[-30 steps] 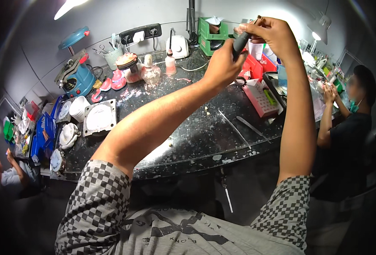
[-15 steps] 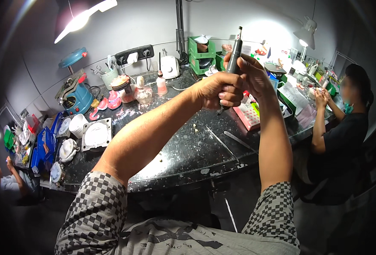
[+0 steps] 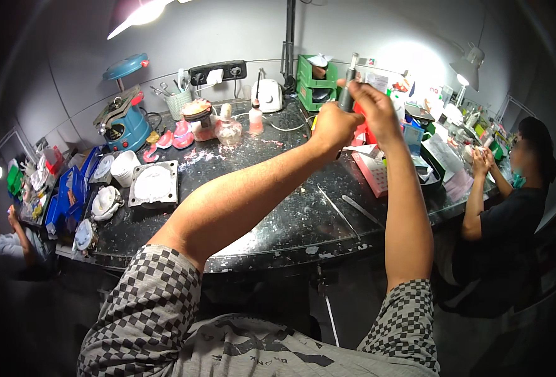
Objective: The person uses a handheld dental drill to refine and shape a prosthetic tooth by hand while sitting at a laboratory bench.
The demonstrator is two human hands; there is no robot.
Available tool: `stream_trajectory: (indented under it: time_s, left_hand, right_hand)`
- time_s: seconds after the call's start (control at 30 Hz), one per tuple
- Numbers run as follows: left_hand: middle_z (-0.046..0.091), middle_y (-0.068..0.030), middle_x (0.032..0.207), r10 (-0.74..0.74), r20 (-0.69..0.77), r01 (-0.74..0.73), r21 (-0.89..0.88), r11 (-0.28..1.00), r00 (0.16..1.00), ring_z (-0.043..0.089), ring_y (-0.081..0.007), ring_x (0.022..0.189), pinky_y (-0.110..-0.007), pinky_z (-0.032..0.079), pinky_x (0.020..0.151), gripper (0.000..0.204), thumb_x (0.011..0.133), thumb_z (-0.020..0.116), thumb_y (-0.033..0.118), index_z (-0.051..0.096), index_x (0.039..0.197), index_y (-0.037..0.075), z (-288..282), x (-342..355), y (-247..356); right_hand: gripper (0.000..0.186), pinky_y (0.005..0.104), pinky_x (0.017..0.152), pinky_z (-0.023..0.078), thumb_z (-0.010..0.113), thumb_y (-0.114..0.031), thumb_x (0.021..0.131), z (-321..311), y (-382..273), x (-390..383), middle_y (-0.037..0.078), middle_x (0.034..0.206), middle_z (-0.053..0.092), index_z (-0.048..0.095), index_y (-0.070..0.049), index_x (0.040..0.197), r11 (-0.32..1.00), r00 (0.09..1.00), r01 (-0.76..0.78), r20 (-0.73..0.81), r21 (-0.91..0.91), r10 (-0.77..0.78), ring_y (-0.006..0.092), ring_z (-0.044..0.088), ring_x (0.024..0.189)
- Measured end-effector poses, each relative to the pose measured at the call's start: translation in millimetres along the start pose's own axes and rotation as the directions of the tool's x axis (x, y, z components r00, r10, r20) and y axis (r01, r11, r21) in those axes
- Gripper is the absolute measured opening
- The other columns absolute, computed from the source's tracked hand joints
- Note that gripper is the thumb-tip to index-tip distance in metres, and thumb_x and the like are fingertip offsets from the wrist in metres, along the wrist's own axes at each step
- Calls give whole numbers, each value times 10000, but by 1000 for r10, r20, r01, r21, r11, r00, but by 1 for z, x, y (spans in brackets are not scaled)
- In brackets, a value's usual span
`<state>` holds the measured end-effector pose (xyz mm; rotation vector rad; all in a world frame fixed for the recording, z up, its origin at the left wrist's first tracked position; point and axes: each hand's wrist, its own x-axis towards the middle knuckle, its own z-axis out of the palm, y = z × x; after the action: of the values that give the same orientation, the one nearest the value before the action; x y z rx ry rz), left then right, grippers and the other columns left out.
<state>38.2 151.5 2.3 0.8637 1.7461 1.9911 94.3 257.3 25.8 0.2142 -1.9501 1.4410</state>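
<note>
A dark grey handpiece (image 3: 346,100), of the kind used for dental grinding, stands nearly upright above the far part of the bench, its narrow tip pointing up. My left hand (image 3: 336,129) wraps its lower body in a fist. Around the upper body, the fingers of my right hand (image 3: 378,113) reach from the right, with a fingertip showing on the far left side. Some blur lies over the right fingers, and the handpiece's lower end is hidden by the left fist. Below the hands, a thin metal tool (image 3: 337,210) and a flat blade (image 3: 361,209) lie on the bench.
The black bench (image 3: 253,220) holds a white plaster cast in a metal frame (image 3: 154,183), a white cup (image 3: 125,168), a glass burner (image 3: 227,131) and a blue machine (image 3: 126,129). Green bins (image 3: 315,81) and a pink box (image 3: 372,176) stand farther right. A co-worker (image 3: 510,201) sits at right.
My view has shifted, so the bench things appear farther right. Both hands stay at the handpiece; the right fingers have loosened and straightened somewhat, and the left fist has turned.
</note>
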Motion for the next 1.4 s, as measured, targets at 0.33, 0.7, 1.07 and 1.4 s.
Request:
stream_trajectory:
  time_s: [0.33, 0.7, 1.07, 1.4]
  left_hand:
    - [469, 6, 561, -17, 271, 137, -432, 891, 962, 434, -89, 437, -249, 361, 419, 165, 834, 640, 87, 525, 724, 43, 38, -102, -5]
    - [450, 13, 552, -42, 367, 241, -515, 823, 929, 421, -78, 454, -239, 350, 452, 243, 898, 633, 102, 471, 718, 89, 17, -192, -1]
    - [391, 44, 564, -304, 324, 432, -475, 766, 896, 356, -72, 439, -247, 310, 425, 161, 874, 626, 167, 521, 782, 84, -8, -175, -17]
    - [393, 38, 533, -312, 295, 410, -378, 830, 903, 357, -68, 419, -240, 294, 408, 188, 867, 638, 171, 490, 782, 93, -7, -167, -21]
  right_hand:
    - [275, 312, 625, 523, 634, -350, 884, -29, 55, 79, 30, 784, 668, 754, -113, 955, 889, 920, 107, 384, -446, 82, 125, 610, 667]
    - [282, 331, 721, 497, 728, -295, 805, 60, 126, 1, 121, 855, 712, 726, -46, 938, 703, 847, 133, 449, -698, 286, 216, 668, 777]
    - [343, 309, 869, 521, 499, -72, 974, 22, 0, -24, 172, 989, 682, 430, -24, 1306, 983, 946, -159, 299, 95, 124, 198, 674, 912]
    - [244, 357, 928, 512, 524, -118, 955, 7, -61, -78, 167, 1007, 691, 535, -5, 1171, 932, 940, -236, 306, 275, 148, 236, 672, 974]
